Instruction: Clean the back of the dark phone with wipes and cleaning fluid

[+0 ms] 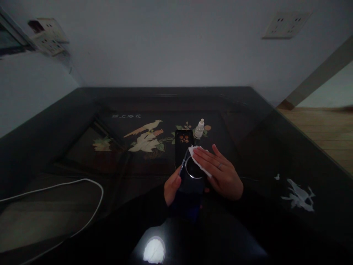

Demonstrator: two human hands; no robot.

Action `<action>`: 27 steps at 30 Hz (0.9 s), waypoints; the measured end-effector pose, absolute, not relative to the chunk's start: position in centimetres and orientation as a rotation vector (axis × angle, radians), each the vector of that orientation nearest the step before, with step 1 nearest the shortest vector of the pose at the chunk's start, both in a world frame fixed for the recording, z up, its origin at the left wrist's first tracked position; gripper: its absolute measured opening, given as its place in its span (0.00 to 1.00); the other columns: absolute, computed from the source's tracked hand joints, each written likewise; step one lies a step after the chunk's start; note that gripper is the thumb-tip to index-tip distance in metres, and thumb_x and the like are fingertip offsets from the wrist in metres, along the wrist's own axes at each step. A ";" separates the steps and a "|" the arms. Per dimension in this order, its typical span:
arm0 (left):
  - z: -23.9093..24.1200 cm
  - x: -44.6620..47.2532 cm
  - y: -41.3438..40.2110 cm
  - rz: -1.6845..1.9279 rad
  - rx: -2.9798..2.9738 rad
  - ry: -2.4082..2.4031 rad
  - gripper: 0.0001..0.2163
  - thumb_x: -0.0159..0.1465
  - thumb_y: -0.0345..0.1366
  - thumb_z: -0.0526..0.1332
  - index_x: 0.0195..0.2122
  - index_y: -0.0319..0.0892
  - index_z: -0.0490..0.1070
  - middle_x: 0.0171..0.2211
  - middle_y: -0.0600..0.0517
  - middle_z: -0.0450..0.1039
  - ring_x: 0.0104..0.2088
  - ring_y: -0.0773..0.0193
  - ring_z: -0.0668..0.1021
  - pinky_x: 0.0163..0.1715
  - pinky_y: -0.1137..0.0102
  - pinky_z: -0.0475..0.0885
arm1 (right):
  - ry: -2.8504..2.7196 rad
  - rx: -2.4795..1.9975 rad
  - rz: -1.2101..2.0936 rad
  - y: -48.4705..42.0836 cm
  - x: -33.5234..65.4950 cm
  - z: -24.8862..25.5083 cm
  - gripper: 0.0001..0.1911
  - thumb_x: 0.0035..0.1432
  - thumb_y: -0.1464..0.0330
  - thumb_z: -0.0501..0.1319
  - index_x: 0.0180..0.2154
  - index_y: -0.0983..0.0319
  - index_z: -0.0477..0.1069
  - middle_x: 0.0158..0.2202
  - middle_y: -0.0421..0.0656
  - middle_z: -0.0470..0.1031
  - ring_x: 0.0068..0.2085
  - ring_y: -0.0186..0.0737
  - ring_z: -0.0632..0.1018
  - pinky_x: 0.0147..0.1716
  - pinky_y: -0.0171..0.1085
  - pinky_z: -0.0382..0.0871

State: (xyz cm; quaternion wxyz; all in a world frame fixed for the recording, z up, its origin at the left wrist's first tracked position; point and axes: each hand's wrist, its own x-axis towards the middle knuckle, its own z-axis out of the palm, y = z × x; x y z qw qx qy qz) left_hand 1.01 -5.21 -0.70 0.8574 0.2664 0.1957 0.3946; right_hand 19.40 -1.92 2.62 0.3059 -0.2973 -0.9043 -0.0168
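Observation:
My left hand (172,187) grips a dark smartphone (190,184) by its left edge. The phone's back has a large round camera area with a silver ring, and it is tilted up above the table. My right hand (220,171), with a ring on one finger, presses a folded white tissue (200,162) against the phone's upper right part. Just beyond the phone, a black phone case (180,147) with several round camera openings lies on the table. Beside it stands a small white dropper bottle (199,129). The phone's lower end fades into shadow.
The dark glossy table (234,106) bears a painted bird-and-flower design and meets the wall. A white cable (95,180) curves across the left side. Torn white tissue (299,197) lies at the right, with a small scrap (277,177) near it. Wall sockets (286,25) are above.

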 end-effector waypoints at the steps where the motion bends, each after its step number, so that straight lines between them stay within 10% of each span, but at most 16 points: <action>1: -0.5 0.9 -5.2 0.822 0.565 0.385 0.35 0.53 0.50 0.59 0.60 0.51 0.48 0.52 0.40 0.64 0.43 0.42 0.74 0.30 0.55 0.73 | -2.373 -0.785 -0.039 -2.0 19.6 2.5 0.28 0.57 0.76 0.48 0.59 0.64 0.50 0.58 0.49 0.59 0.59 0.43 0.59 0.58 0.53 0.51; 15: 0.7 0.4 -4.3 0.763 0.267 0.291 0.26 0.52 0.56 0.57 0.44 0.41 0.71 0.42 0.46 0.74 0.40 0.53 0.75 0.33 0.59 0.73 | -2.526 -0.591 -0.116 -2.7 19.5 1.3 0.25 0.57 0.73 0.46 0.57 0.73 0.54 0.57 0.54 0.59 0.60 0.47 0.56 0.57 0.53 0.49; 27: -2.9 0.9 -4.6 0.752 0.359 0.411 0.27 0.59 0.50 0.53 0.58 0.48 0.54 0.49 0.46 0.69 0.47 0.51 0.71 0.46 0.56 0.66 | -2.538 -0.713 -0.121 -2.6 18.0 2.0 0.21 0.58 0.75 0.50 0.54 0.68 0.59 0.56 0.48 0.63 0.59 0.39 0.59 0.60 0.48 0.48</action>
